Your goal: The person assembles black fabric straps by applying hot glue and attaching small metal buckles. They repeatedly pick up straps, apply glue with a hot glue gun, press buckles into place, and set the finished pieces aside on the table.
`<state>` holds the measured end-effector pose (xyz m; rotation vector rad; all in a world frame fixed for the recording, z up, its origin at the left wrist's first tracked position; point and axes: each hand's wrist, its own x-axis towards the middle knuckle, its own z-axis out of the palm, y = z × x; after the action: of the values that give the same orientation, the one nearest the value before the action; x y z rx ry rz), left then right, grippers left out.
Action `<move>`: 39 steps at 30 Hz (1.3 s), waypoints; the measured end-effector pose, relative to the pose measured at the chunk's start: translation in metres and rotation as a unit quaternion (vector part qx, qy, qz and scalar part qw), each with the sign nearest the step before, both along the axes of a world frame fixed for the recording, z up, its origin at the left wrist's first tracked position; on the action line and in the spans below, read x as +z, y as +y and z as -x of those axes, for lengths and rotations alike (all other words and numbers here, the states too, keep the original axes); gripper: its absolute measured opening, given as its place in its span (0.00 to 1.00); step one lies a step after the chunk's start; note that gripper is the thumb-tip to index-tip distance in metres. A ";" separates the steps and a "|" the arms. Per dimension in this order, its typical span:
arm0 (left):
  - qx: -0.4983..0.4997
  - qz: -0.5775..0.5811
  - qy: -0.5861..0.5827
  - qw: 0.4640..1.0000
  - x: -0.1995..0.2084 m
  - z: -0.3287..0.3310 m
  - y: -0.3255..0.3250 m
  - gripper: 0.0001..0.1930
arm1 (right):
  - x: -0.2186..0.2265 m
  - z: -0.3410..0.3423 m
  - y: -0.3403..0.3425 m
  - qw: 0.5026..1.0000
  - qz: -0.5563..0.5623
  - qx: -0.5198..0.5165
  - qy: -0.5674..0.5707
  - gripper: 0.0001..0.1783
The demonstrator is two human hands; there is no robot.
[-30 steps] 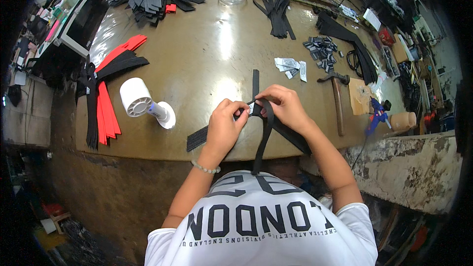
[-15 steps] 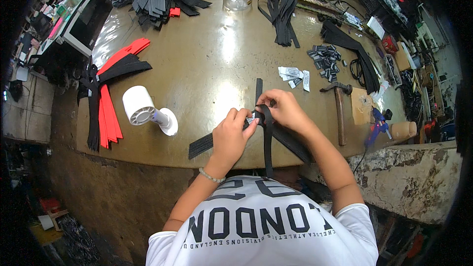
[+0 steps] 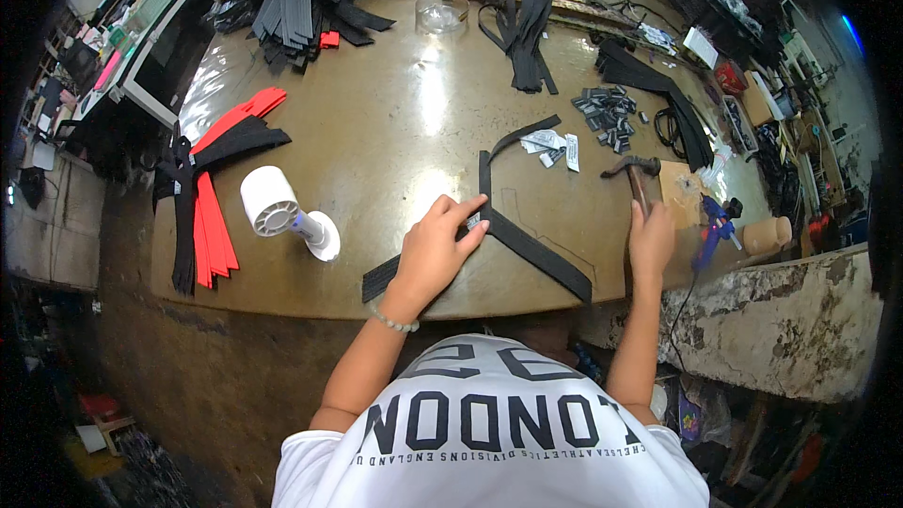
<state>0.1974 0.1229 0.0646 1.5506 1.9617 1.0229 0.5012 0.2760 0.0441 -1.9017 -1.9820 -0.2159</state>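
Observation:
My left hand (image 3: 438, 243) holds down the meeting point of several flat black straps near the table's front edge, thumb and forefinger on either side of a small pale label (image 3: 474, 220). From there a black strap (image 3: 543, 252) runs to the lower right, another to the lower left under my hand, and one upward with a thin strip (image 3: 525, 138) bending off to the right. My right hand (image 3: 651, 237) is closed round the handle of a hammer (image 3: 638, 181), whose dark metal head rests at the far end.
A white handheld fan (image 3: 268, 199) stands left, beside red straps (image 3: 213, 226) and black ones. White labels (image 3: 572, 152) and a heap of small dark pieces (image 3: 607, 115) lie beyond the hands. A blue glue gun (image 3: 717, 230) and a brown roll (image 3: 767, 235) are at right.
My right hand has let go of the thin black strip, moved right and taken hold of the hammer. The strip now lies away toward the labels. My left hand stays at the straps.

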 end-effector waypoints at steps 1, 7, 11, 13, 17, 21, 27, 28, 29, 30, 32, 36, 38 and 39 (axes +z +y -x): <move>0.014 -0.036 -0.031 0.999 -0.001 0.000 -0.002 0.17 | 0.006 0.002 -0.005 0.999 0.020 0.015 0.029 0.24; 0.076 -0.034 0.007 0.997 -0.008 0.000 -0.028 0.15 | 0.056 0.083 -0.096 0.930 0.138 0.140 0.311 0.22; 0.075 -0.028 -0.003 0.997 -0.009 -0.002 -0.028 0.13 | 0.057 0.109 -0.111 0.911 0.253 0.245 0.217 0.20; 0.084 -0.019 -0.023 0.996 -0.008 -0.003 -0.029 0.13 | 0.055 0.108 -0.110 0.911 0.208 0.238 0.265 0.20; 0.075 -0.047 -0.008 0.996 -0.011 -0.002 -0.030 0.13 | 0.050 0.109 -0.120 0.893 0.321 0.292 0.118 0.21; 0.077 -0.051 -0.006 0.996 -0.014 -0.005 -0.027 0.10 | 0.033 0.096 -0.117 0.926 0.236 0.237 0.176 0.23; -0.031 -0.060 0.120 0.990 0.049 -0.009 -0.009 0.06 | 0.010 0.036 -0.072 0.981 0.007 0.030 0.192 0.25; -0.056 -0.061 0.138 0.987 0.068 -0.007 -0.006 0.06 | 0.009 0.029 -0.068 0.975 0.034 0.022 0.220 0.25; -0.053 -0.124 0.168 0.976 0.089 0.000 -0.003 0.06 | 0.008 0.023 -0.065 0.967 0.046 0.006 0.250 0.25; -0.051 -0.168 0.191 0.966 0.109 0.010 0.002 0.07 | 0.008 0.020 -0.063 0.961 0.076 0.016 0.264 0.25; 0.006 -0.272 0.235 0.933 0.148 0.044 0.007 0.08 | 0.008 0.017 -0.062 0.948 0.102 0.019 0.300 0.25; 0.107 -0.347 0.211 0.907 0.202 0.164 -0.016 0.09 | 0.010 0.022 -0.063 0.960 0.086 0.014 0.268 0.25; 0.224 -0.313 0.188 0.904 0.201 0.237 -0.041 0.11 | 0.014 0.025 -0.064 0.958 0.097 -0.005 0.270 0.25; 0.239 -0.318 0.225 0.890 0.191 0.273 -0.053 0.12 | 0.016 0.026 -0.065 0.956 0.109 -0.004 0.273 0.24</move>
<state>-0.0758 0.0694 0.2553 1.7861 2.5821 1.7799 0.4755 0.2113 0.0604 -1.8353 -1.6653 0.4963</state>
